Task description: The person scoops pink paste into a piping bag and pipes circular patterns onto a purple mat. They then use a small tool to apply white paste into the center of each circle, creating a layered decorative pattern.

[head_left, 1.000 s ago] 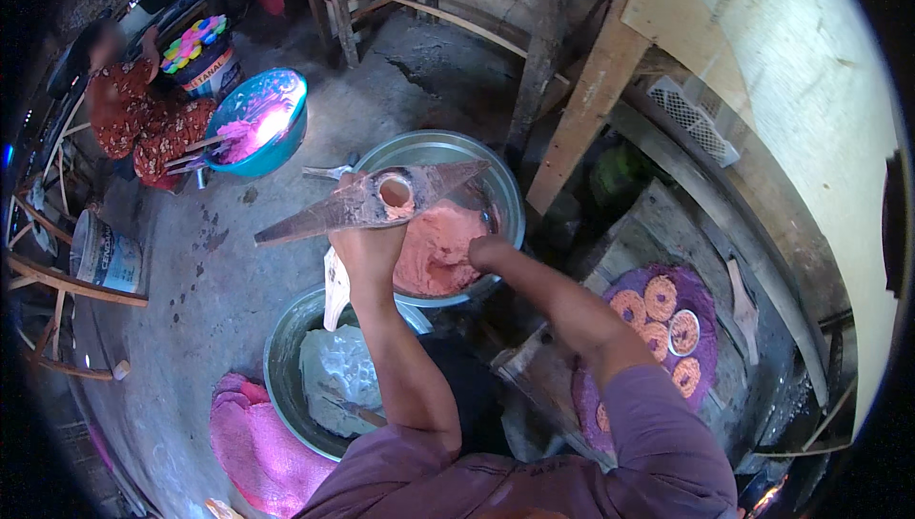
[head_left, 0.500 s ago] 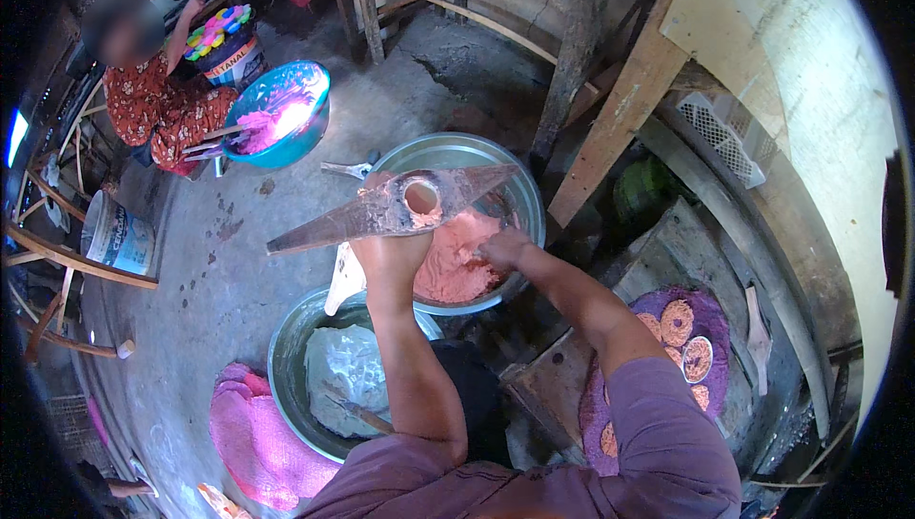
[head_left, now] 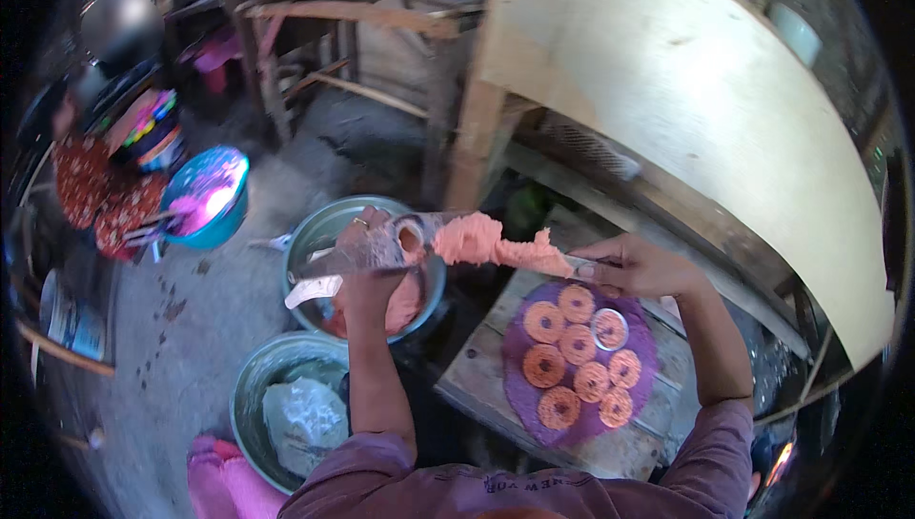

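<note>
My left hand point(head_left: 367, 290) grips a press tool point(head_left: 357, 250) with a long bar and round tube, held over a metal bowl point(head_left: 291, 266) of pink dough point(head_left: 400, 314). My right hand point(head_left: 634, 269) grips a flat spatula point(head_left: 572, 268) loaded with soft pink dough point(head_left: 472, 238), reaching to the tube's side. Below it, a purple round mat point(head_left: 529, 395) holds several pink dough rings point(head_left: 577, 305) and a metal ring mould point(head_left: 624, 333) on a wooden board point(head_left: 477, 352).
A person point(head_left: 86, 176) in patterned clothes sits at left beside a teal tub point(head_left: 210, 233) of pink mixture. A second basin point(head_left: 243, 405) with pale paste and pink mats point(head_left: 219, 481) lie lower left. A wooden table point(head_left: 353, 12) and large pale board point(head_left: 667, 61) stand beyond.
My right hand has risen from the bowl, bringing up a dough-loaded spatula beside the tool. The view has swung rightward, showing more of the mat, board and table.
</note>
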A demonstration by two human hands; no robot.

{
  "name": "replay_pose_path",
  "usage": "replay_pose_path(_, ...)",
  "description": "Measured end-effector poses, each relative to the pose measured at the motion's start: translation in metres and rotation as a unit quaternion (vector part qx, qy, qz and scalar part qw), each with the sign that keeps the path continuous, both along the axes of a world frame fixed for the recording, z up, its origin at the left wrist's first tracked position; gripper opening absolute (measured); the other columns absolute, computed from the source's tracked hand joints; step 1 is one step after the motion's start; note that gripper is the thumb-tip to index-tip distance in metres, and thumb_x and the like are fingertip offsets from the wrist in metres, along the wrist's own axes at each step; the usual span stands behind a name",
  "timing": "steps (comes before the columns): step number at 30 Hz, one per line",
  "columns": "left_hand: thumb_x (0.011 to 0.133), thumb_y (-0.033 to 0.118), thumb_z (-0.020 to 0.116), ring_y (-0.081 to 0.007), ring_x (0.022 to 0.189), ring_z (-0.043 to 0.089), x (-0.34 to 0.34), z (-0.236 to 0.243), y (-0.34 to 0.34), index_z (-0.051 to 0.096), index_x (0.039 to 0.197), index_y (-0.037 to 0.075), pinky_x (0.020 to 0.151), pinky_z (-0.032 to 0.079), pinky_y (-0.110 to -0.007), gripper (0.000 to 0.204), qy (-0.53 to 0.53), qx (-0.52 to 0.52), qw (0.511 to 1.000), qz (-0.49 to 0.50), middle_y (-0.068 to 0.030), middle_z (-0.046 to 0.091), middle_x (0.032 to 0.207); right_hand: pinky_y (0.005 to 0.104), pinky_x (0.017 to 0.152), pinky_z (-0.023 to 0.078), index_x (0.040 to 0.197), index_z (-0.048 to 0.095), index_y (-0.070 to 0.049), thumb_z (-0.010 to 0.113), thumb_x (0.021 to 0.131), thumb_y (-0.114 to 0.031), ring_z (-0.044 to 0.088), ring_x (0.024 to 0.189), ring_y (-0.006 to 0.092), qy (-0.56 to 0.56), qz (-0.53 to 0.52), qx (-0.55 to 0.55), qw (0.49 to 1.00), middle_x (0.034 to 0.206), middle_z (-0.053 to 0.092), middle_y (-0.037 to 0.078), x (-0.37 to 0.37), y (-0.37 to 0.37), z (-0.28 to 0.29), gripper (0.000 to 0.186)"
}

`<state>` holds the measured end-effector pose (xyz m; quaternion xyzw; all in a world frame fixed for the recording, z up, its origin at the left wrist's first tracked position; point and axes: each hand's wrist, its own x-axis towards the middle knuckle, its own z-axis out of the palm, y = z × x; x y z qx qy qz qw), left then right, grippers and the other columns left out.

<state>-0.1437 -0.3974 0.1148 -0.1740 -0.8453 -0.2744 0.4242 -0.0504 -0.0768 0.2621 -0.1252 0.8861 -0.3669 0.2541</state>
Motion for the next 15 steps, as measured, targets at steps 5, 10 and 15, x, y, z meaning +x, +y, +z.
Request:
replay_pose_path(5,0.065,0.026,0.069,-0.0254,0.071,0.057,0.043,0.032,0.089,0.053,0.073,0.012,0.060,0.046,-0.038,0.023,0.049,-0.074,0.989,-0.114,-0.0058,0.053,0.075,0.0291,0.055,0.043,0.128,0.058,-0.011,0.052,0.098,-0.029,0.051,0.065,0.0077,-0.097,-0.147,0.067,0.982,0.069,0.059,-0.001,0.072,0.036,0.038,0.036)
replay_pose_path(10,0.064,0.027,0.071,-0.0250,0.066,0.057,0.085,0.048,0.163,0.053,0.074,0.012,0.056,0.046,-0.037,0.025,0.048,-0.117,0.973,-0.192,-0.0057,0.052,0.073,0.0333,0.057,0.048,0.122,0.061,-0.013,0.057,0.088,-0.021,0.064,0.068,0.0181,0.375,0.016,0.485,0.790,0.072,0.060,0.004,0.133,0.036,0.034,0.036)
replay_pose_path(15,0.061,0.023,0.072,-0.0263,0.065,0.056,0.098,0.044,0.196,0.053,0.073,0.011,0.056,0.046,-0.039,0.025,0.049,-0.103,0.941,-0.319,-0.0068,0.051,0.071,0.0340,0.059,0.050,0.129,0.053,-0.010,0.056,0.082,-0.017,0.063,0.070,0.0198,0.478,0.039,0.503,0.719,0.080,0.060,0.003,0.183,0.028,0.000,0.048)
